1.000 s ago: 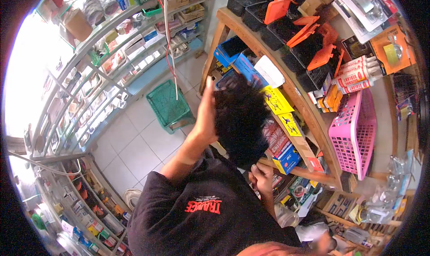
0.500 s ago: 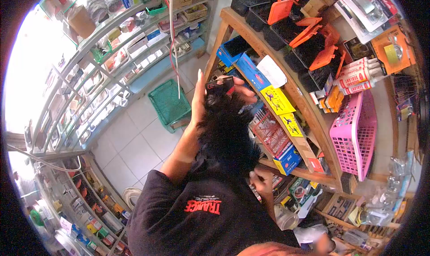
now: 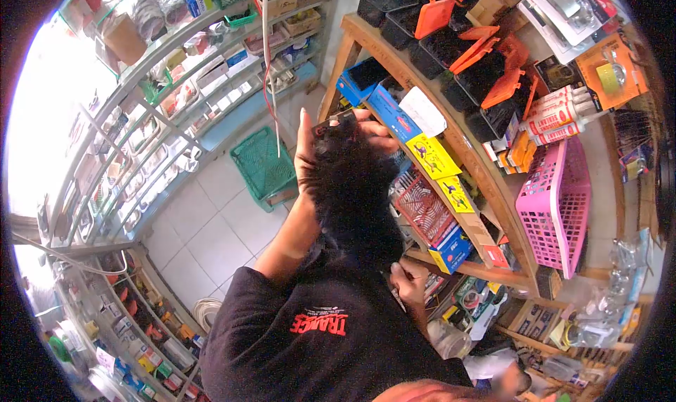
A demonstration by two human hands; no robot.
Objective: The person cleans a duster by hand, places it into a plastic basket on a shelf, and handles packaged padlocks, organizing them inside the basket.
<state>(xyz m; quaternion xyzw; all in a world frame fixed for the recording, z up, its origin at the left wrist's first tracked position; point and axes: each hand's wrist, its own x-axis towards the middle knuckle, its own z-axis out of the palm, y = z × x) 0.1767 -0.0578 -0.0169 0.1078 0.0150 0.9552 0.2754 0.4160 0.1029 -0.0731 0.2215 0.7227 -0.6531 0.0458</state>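
My left hand [image 3: 305,155] is raised at the far end of a black, hair-like mass [image 3: 359,205] in the middle of the view. Its thumb points up on one side, and its fingers curl round on the other. Between them a small dark object [image 3: 336,126] shows in part; its kind is unclear. Below and to the right, my right hand [image 3: 410,281] is closed with bent fingers beside the near end of the black mass. Whatever it holds is hidden. A black shirt [image 3: 282,353] with red lettering fills the lower middle.
A wooden shelf [image 3: 436,113] on the right carries black bins with orange lids, sealant tubes [image 3: 560,120] and a pink basket [image 3: 553,201]. A green basket [image 3: 264,166] stands on the tiled floor [image 3: 211,222]. Stocked racks [image 3: 141,120] line the left. Hanging wires [image 3: 269,71] dangle ahead.
My left hand and the black mass have shifted slightly left, and less of the small dark object shows. My right hand has turned a little, its fingers more closed.
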